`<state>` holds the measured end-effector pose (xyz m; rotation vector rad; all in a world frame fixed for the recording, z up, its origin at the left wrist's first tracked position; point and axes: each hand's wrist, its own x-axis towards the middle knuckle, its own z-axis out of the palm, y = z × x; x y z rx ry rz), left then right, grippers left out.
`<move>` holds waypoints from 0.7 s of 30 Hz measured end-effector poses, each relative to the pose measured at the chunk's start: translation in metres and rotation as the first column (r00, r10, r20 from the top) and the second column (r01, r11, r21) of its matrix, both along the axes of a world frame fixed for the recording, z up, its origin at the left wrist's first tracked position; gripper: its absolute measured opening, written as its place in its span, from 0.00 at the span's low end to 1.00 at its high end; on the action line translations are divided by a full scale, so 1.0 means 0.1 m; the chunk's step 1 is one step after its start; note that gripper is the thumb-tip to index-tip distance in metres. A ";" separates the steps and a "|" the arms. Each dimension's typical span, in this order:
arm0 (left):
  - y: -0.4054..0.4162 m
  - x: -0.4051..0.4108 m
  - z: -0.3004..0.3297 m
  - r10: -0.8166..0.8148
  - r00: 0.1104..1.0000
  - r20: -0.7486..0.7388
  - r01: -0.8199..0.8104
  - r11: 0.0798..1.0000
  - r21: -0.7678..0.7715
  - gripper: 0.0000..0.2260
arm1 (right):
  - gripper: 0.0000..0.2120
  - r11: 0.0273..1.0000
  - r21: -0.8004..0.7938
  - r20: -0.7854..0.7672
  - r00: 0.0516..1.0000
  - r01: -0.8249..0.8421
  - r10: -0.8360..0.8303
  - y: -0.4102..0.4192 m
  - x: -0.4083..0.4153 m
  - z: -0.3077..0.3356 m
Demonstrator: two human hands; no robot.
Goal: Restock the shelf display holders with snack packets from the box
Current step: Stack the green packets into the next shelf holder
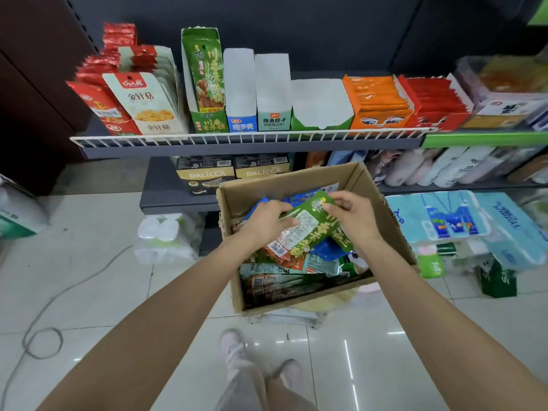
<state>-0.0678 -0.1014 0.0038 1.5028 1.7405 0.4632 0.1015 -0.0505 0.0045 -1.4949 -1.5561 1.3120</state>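
Both hands, left hand (268,222) and right hand (351,215), pinch one green packet (311,223) over the box (296,176); its matching green holder (204,81) stands up-left on the shelf (237,140).

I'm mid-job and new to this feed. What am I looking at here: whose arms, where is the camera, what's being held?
There is no machine: a person wears the camera on their head, looking down at their own bare arms. Both hands work over an open cardboard box of snack packets. The left hand and right hand each have a grip on green snack packets. On the wire-fronted shelf above stand display holders: the green holder holds matching packets, and the three white holders beside it look empty.
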 end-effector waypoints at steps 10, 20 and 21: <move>0.21 -0.16 0.54 0.321 0.891 0.321 -0.376 0.919 0.123 0.09 | 0.24 0.984 0.135 0.308 0.949 -0.112 0.066 0.18 -0.33 0.49; 0.67 -0.91 0.87 0.043 0.973 0.226 -0.117 0.937 0.328 0.14 | 0.11 1.000 0.004 -0.139 0.990 0.030 -0.029 0.73 -1.36 0.96; 0.75 -1.07 0.93 0.084 0.973 0.216 -0.163 0.911 0.378 0.12 | 0.11 1.000 0.011 -0.144 0.989 0.008 -0.007 0.81 -1.46 0.98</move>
